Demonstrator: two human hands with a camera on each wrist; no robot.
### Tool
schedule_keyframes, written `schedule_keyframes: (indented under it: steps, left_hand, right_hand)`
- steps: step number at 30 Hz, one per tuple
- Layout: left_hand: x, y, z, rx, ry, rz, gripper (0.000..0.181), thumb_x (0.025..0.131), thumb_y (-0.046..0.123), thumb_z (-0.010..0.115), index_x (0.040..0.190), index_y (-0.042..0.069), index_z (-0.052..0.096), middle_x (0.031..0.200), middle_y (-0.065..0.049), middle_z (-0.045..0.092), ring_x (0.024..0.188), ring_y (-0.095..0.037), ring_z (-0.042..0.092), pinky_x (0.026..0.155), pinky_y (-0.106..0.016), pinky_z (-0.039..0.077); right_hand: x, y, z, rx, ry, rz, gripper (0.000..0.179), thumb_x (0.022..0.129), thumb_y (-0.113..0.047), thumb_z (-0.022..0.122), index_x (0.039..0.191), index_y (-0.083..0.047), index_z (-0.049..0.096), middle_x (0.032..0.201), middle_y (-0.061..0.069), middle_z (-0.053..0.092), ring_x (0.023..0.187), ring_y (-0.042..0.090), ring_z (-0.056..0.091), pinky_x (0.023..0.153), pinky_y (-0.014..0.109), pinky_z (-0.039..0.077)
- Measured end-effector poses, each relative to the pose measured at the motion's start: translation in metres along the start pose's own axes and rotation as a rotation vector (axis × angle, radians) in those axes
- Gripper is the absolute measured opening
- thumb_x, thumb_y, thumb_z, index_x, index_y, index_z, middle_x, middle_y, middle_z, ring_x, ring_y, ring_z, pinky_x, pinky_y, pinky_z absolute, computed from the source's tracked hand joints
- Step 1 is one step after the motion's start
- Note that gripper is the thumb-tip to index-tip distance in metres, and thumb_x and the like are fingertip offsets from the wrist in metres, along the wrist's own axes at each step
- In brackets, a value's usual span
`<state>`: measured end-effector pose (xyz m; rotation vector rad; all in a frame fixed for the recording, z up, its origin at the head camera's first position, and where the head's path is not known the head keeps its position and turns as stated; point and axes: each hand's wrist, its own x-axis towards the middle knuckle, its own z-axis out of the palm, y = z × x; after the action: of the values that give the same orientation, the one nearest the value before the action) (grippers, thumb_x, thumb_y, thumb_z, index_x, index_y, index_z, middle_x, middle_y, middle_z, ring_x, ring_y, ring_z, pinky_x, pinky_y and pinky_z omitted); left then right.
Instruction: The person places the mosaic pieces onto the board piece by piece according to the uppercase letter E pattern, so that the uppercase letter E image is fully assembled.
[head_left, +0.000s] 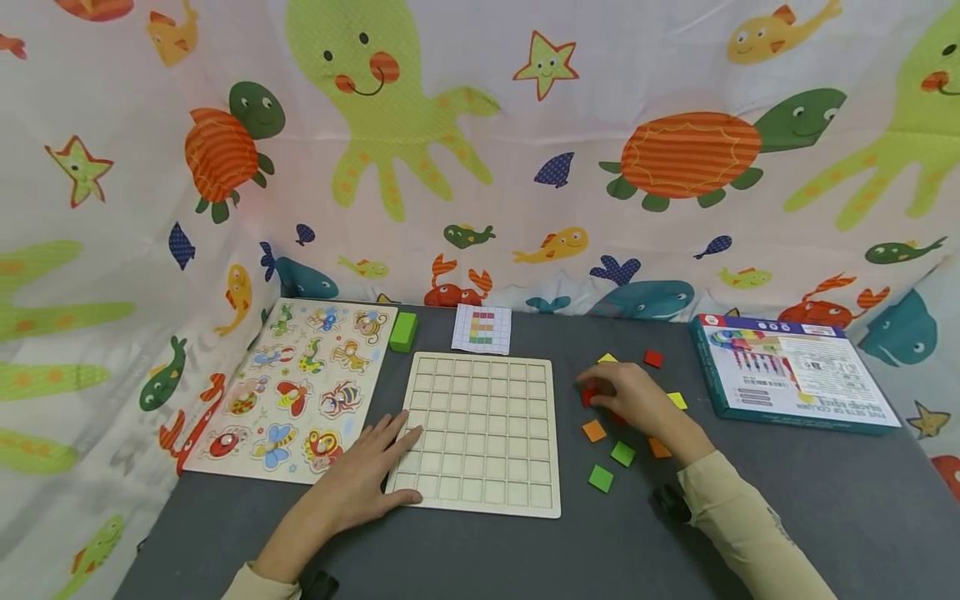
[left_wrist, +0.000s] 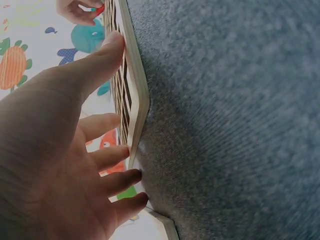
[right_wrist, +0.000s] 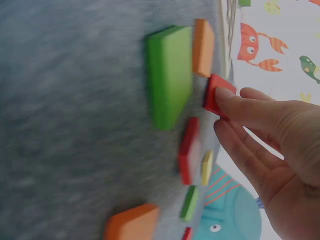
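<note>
My right hand (head_left: 641,404) pinches a small red square tile (right_wrist: 212,100) between thumb and fingers, to the right of the wooden grid board (head_left: 480,425). My left hand (head_left: 360,475) rests at the board's left edge with fingers spread, the thumb at its near corner. The board's squares hold no tiles. Around my right hand lie loose tiles: green ones (head_left: 622,453), orange ones (head_left: 594,431), yellow ones (head_left: 677,401) and red ones (head_left: 653,358). In the right wrist view, another red tile (right_wrist: 189,150) lies below the pinched one, partly hidden by the hand in the head view.
A paper card (head_left: 482,330) with a coloured grid pattern lies behind the board. To the left are an insect puzzle board (head_left: 255,408) and a green block (head_left: 403,332). A flat box (head_left: 795,375) lies at the right, and a sea-animal cloth (head_left: 525,150) hangs behind the table.
</note>
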<state>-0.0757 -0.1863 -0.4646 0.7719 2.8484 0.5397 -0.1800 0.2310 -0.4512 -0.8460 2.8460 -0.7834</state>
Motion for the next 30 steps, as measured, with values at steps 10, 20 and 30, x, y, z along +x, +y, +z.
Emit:
schedule_keyframes:
  steps: [10, 20, 30]
  left_hand:
    - [-0.003, -0.002, 0.003, -0.018, -0.036, -0.020, 0.087, 0.082, 0.055, 0.072, 0.151, 0.012, 0.041, 0.160, -0.015, 0.025, 0.145, -0.040, 0.024, 0.115, -0.057, 0.024]
    - [-0.003, -0.002, 0.003, -0.014, -0.021, -0.018, 0.086, 0.082, 0.055, 0.072, 0.151, 0.013, 0.041, 0.160, -0.014, 0.025, 0.145, -0.039, 0.024, 0.115, -0.057, 0.024]
    - [-0.001, -0.002, 0.001, -0.021, -0.023, -0.012, 0.086, 0.082, 0.054, 0.072, 0.151, 0.013, 0.041, 0.160, -0.014, 0.024, 0.145, -0.040, 0.023, 0.115, -0.057, 0.024]
  right_hand:
    - [0.024, -0.027, 0.004, 0.095, 0.044, -0.016, 0.029, 0.082, 0.000, 0.076, 0.111, -0.002, 0.071, 0.085, 0.001, 0.066, 0.077, 0.014, 0.062, 0.072, 0.033, 0.057]
    - [0.069, -0.067, 0.030, 0.274, 0.036, -0.079, 0.027, 0.083, 0.001, 0.075, 0.111, 0.002, 0.071, 0.089, 0.006, 0.068, 0.082, 0.016, 0.062, 0.073, 0.030, 0.057]
    - [0.108, -0.089, 0.060, 0.354, 0.026, -0.106, 0.027, 0.083, -0.001, 0.076, 0.109, 0.000, 0.072, 0.086, 0.003, 0.069, 0.081, 0.015, 0.064, 0.070, 0.025, 0.055]
